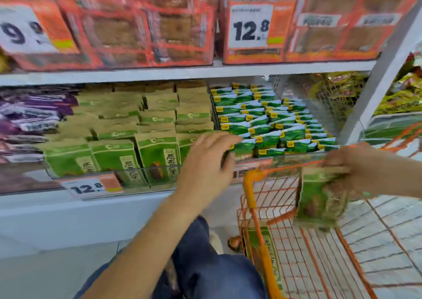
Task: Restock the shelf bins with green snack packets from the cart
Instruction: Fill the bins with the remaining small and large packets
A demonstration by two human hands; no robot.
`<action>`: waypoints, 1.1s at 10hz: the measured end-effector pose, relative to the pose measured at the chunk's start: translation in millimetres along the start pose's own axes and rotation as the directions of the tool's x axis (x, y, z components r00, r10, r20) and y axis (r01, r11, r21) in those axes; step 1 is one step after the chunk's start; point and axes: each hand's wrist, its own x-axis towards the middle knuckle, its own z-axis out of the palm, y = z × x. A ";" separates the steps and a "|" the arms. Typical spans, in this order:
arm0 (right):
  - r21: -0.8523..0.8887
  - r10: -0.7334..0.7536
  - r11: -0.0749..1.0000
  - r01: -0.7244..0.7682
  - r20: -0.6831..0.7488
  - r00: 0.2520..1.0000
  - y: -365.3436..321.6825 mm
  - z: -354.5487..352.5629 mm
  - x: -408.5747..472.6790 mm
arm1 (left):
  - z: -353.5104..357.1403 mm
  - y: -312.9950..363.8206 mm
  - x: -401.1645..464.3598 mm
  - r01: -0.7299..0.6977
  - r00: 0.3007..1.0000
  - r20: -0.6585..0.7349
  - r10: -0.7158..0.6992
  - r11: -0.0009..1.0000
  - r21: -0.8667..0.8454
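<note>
My right hand [356,168] grips the top of a green snack packet [319,198] and holds it hanging above the orange wire cart [249,191]. My left hand [210,159] reaches with loosely spread fingers toward the front of the shelf bin [159,173], touching the rightmost green packets there. The clear-fronted bin holds rows of matching green and tan packets [114,154]. Another green packet [262,248] stands against the cart's left wall.
A neighbouring bin of small green and white packets [262,125] sits right of the target bin. Purple packets [29,116] lie at left. Orange-wrapped boxes [146,24] and price signs fill the upper shelf. A grey upright post [374,93] stands at right.
</note>
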 end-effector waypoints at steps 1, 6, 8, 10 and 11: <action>0.116 0.030 0.993 0.000 -0.262 0.965 -33.0 -80.5 -32.2 | -44.4 -24.5 17.3 0.053 0.998 0.003 -0.060 0.909 0.413; 0.086 -0.196 0.948 0.308 -0.603 0.774 -182.0 -86.8 16.0 | -68.4 -56.0 51.1 -0.245 0.901 0.420 -0.111 0.670 0.701; -0.006 -0.279 0.943 0.333 -0.560 0.780 -194.7 -74.0 38.6 | -74.0 -60.3 54.6 -0.300 0.882 0.465 -0.074 0.672 0.677; -0.097 -0.298 0.954 0.283 -0.392 0.871 -203.4 -71.5 61.7 | -89.5 -65.3 63.9 -0.113 0.883 0.453 -0.126 0.878 0.465; -0.073 -0.256 0.966 0.246 -0.344 0.903 -204.8 -65.5 72.0 | -101.0 -63.1 60.4 -0.016 0.911 0.388 -0.141 0.927 0.376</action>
